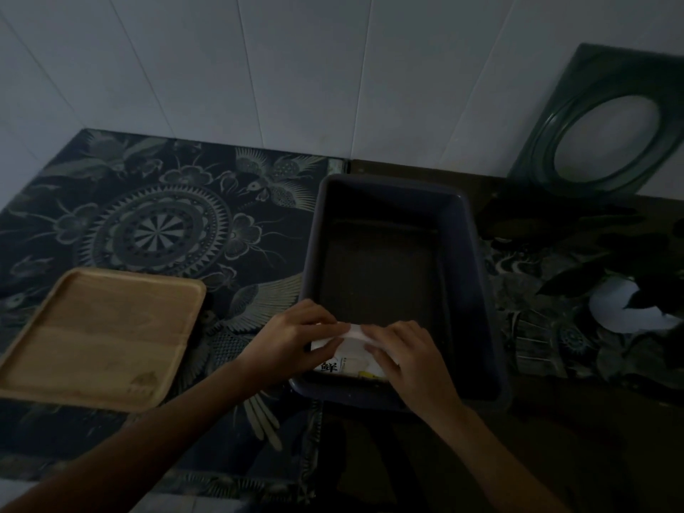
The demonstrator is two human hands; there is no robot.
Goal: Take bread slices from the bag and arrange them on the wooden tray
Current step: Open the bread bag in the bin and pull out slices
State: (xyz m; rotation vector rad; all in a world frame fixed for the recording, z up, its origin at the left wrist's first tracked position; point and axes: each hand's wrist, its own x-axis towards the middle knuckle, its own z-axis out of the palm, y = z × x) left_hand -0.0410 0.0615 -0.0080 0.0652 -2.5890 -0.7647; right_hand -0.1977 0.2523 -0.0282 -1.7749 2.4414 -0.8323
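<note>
A white bread bag (349, 355) with black printed characters lies at the near end of a dark rectangular bin (477, 290). My left hand (296, 336) grips the bag's left side and my right hand (411, 359) grips its right side, fingers pinching the top fold. No bread slice shows outside the bag. The wooden tray (100, 338) sits to the left on the patterned cloth, with nothing on it.
A dark cloth with a floral and mandala print (159, 231) covers the table. A dark green frame with an oval opening (607, 124) leans on the white wall at the back right. A plant with a white pot (622, 305) stands at the right.
</note>
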